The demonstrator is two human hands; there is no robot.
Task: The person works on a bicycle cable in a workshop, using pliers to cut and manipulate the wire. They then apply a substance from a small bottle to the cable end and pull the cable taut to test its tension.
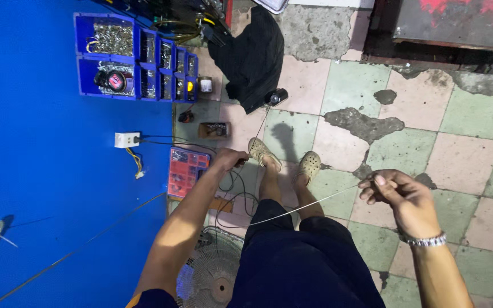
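**Two hands and a thin cable**

A person stands on a cracked tile floor (457, 142), seen from above. The right hand (397, 194), at the right of the frame, is closed in a pinch on a thin pale cable (309, 204). The cable runs from that hand down and left, across the dark trousers (298, 268), toward the middle bottom of the frame.

The left hand (229, 158), near the middle of the frame, is curled shut around thin wires (232, 188) that loop below it. I cannot tell if these are the same cable. This hand is just beside a red parts box (186, 170) with many small bits inside.

Two feet in beige shoes (263, 153) stand between the hands.

A big blue table (41, 199) fills the left of the frame. Blue bins (132, 57) full of small metal parts sit at the upper left. A white plug socket (126, 140) lies on the blue top. A black cloth (252, 51) lies at the top middle. A round fan (212, 274) sits at the bottom middle.
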